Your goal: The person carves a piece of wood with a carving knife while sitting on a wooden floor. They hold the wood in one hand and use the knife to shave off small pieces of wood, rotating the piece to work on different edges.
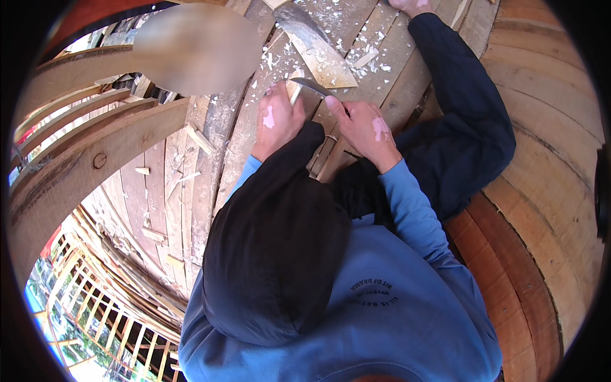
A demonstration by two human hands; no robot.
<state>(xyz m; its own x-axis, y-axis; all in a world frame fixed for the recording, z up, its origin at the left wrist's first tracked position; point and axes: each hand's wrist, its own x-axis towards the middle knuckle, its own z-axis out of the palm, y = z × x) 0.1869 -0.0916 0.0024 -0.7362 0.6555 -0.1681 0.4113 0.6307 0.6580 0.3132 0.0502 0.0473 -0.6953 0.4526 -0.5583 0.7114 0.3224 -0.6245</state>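
My hood (pixel 273 254) hid my arms up to the wrists and the planking right under them. My left hand (pixel 278 120) was closed round a pale wooden handle (pixel 296 94), most of it buried in my fist. My right hand (pixel 367 129) lay flat, its fingers (pixel 336 105) pressed together on the back of the metal blade (pixel 313 86) that ran between my two hands. The blade's edge was hard to make out against the wood. It rested on a plank (pixel 331 134) just beyond my fingers.

Past the blade lay a broad chip (pixel 318 54) and scattered shavings (pixel 375 44). A person's dark sleeve (pixel 464 108) curved in beside my right hand, its hand cut off at the top edge. Left of my left hand, curved beams (pixel 89 153) crossed over the boards. A blurred patch covered what stood above them.
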